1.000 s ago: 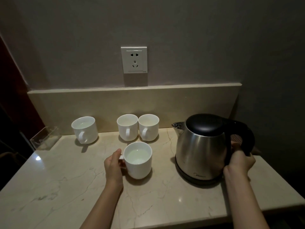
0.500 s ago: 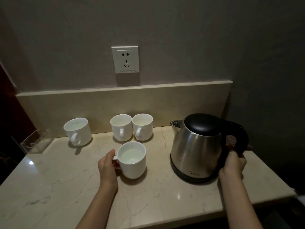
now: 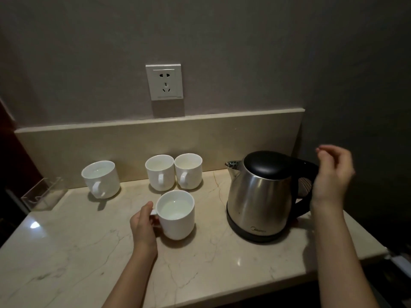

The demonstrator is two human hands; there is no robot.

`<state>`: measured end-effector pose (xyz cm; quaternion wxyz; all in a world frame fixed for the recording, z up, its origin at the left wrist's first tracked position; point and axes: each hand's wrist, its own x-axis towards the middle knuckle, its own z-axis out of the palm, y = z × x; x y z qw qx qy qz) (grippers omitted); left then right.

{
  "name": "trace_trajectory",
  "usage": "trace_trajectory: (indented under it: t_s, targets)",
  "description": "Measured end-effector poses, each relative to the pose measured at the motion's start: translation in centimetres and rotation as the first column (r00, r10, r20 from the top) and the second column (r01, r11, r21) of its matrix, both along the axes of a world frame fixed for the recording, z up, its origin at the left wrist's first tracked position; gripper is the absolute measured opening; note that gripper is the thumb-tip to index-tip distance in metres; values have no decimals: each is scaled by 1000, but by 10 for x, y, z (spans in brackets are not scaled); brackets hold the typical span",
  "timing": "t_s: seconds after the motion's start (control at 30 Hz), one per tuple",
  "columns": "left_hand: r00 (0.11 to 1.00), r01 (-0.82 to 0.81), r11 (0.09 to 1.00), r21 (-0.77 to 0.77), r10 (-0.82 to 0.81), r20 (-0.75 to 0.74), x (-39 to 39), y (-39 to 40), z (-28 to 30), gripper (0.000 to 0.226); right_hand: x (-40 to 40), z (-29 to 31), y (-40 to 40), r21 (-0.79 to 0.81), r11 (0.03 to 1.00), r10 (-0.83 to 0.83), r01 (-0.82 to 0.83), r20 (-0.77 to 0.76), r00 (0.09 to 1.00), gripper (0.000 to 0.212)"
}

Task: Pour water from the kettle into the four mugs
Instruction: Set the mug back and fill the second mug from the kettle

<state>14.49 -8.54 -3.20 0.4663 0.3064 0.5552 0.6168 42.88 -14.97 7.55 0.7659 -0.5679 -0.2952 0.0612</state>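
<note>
Left hand (image 3: 142, 227) grips handle of front white ceramic mug (image 3: 175, 214), water inside, mid-counter. Right hand (image 3: 332, 174) hovers loosely curled, empty, beside stainless steel kettle (image 3: 262, 196) on base near counter's right edge. Pouring apparently done; next: set mug among others.

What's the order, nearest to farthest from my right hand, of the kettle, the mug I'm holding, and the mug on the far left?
From the right hand:
1. Kettle, just beside it.
2. Held mug, centre front, in the left hand.
3. Far-left mug, by the backsplash.
</note>
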Motion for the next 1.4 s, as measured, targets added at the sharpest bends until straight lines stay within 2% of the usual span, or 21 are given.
trace_trajectory:
  t_s: [0.1, 0.2, 0.37, 0.47, 0.53, 0.67, 0.8, 0.93, 1.1, 1.2, 1.3, 1.4]
  targets:
    - [1000, 5, 1000, 2, -5, 3, 0, -1, 0, 31, -16, 20, 13, -20, 997, 71, -69, 193, 979, 9]
    - [1000, 12, 1000, -2, -12, 6, -1, -1, 1, 30, -48, 32, 24, -65, 976, 219, -209, 320, 922, 7]
    - [999, 29, 1000, -4, -29, 31, -3, -2, 1, 33, -104, 15, 47, -140, 919, 393, -368, 365, 844, 10]
    - [998, 47, 999, 2, -47, 45, -5, -2, 1, 34, -136, -9, 51, -211, 815, 580, -540, 307, 755, 20]
    - [996, 55, 998, -2, -55, 69, -7, -1, -1, 33, -153, -28, 52, -261, 757, 652, -599, 248, 716, 21]
    - [992, 85, 996, -1, -85, 92, -11, 0, -3, 31, -172, -60, 54, -336, 759, 628, -557, 156, 762, 15]
    - [992, 93, 996, 3, -93, 84, -12, 1, -5, 31, -192, -81, 47, -445, 718, 618, -536, 52, 785, 15]
    - [992, 106, 994, 10, -107, 63, -11, 2, -7, 30, -207, -97, 34, -481, 705, 595, -521, 1, 804, 40]
    - [992, 113, 994, 7, -113, 50, -12, 0, -7, 28, -208, -111, 24, -433, 656, 656, -619, -81, 751, 75]
    - [994, 99, 995, 20, -100, 54, -13, 0, -7, 28, -207, -109, 25, -486, 613, 683, -623, -70, 727, 99]
    - [994, 105, 993, 54, -106, 22, -15, 1, -7, 24, -208, -107, 27, -523, 592, 690, -613, -63, 721, 100]
    - [990, 138, 987, 82, -137, -20, -15, 0, -6, 23, -208, -107, 30, -521, 614, 677, -593, -39, 735, 96]
